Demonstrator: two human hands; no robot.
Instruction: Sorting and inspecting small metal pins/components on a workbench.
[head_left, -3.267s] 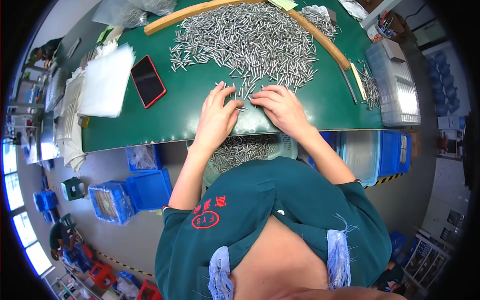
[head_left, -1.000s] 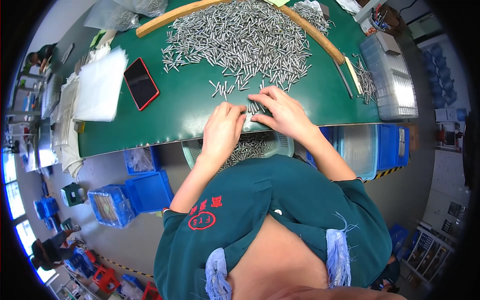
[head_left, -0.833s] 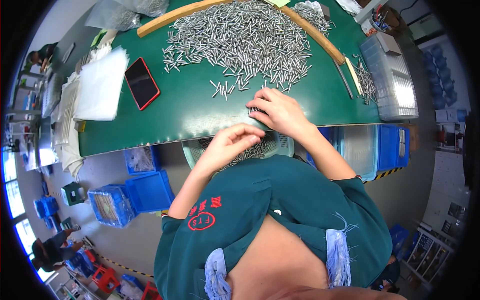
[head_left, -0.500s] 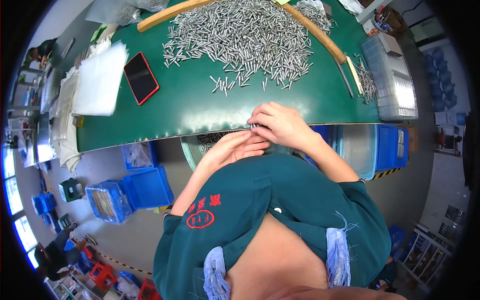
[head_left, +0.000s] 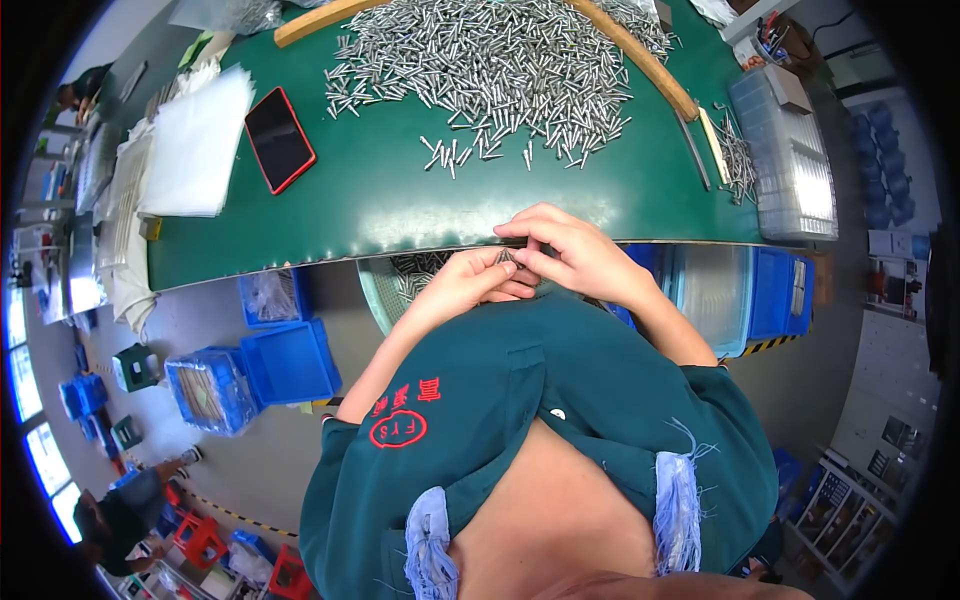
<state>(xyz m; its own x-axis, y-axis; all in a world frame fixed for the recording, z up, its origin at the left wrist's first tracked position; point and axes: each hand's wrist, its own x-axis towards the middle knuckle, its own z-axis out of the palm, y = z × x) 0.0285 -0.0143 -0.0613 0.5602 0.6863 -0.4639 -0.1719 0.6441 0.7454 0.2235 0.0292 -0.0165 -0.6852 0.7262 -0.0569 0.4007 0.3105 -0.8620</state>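
Just off the near edge of the green table (head_left: 400, 215), my two hands meet in front of my chest. My left hand (head_left: 468, 284) is closed, its thumb pressed on a few small silver metal pins (head_left: 507, 257). My right hand (head_left: 572, 254) comes from the right, thumb and bent fingers gripping at the same pins. Its index finger reaches out over the table edge. A large heap of like metal pins (head_left: 490, 75) lies beyond on the table. Under my hands, a pale green basket (head_left: 376, 292) holds more metal pieces, partly hidden by my left arm.
Wooden bars (head_left: 640, 62) border the heap. A red-edged phone (head_left: 279, 140) and white sheets (head_left: 197, 145) lie left. Clear plastic boxes (head_left: 790, 160) stand right. Blue bins (head_left: 290, 365) sit on the floor at left, with another blue bin (head_left: 783, 290) at right. A person (head_left: 125, 515) is lower left.
My left hand has gone from a loosely open palm to closing its thumb on the pins. My right fingers have lifted and spread a little, uncovering the pins. The view has shifted slightly.
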